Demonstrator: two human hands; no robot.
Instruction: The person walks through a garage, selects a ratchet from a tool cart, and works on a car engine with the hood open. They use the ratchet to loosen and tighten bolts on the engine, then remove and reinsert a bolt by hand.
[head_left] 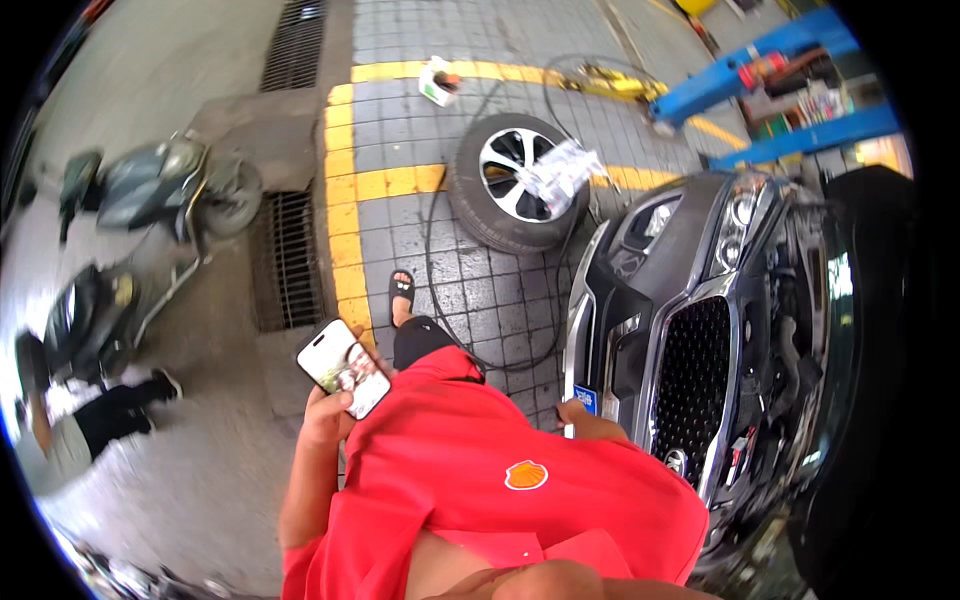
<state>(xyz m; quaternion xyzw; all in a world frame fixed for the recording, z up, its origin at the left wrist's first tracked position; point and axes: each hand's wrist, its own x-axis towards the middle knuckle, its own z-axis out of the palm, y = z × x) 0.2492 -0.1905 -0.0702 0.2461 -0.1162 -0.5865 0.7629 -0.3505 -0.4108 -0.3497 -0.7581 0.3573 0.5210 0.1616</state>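
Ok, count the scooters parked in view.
2, both at the left: one scooter stands beside the upper drain grate, the other scooter sits below it near the picture's edge. More may be hidden beyond the rim.

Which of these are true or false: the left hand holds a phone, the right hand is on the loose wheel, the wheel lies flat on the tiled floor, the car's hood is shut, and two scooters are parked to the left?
1. The left hand holds a smartphone. True.
2. The right hand rests on the loose wheel. False: it rests on the front bumper of the dark car; the wheel is apart from it.
3. The wheel lies flat on the tiled floor. True.
4. The car's hood is shut. False: the engine bay is open to view.
5. Two scooters stand at the left. True.
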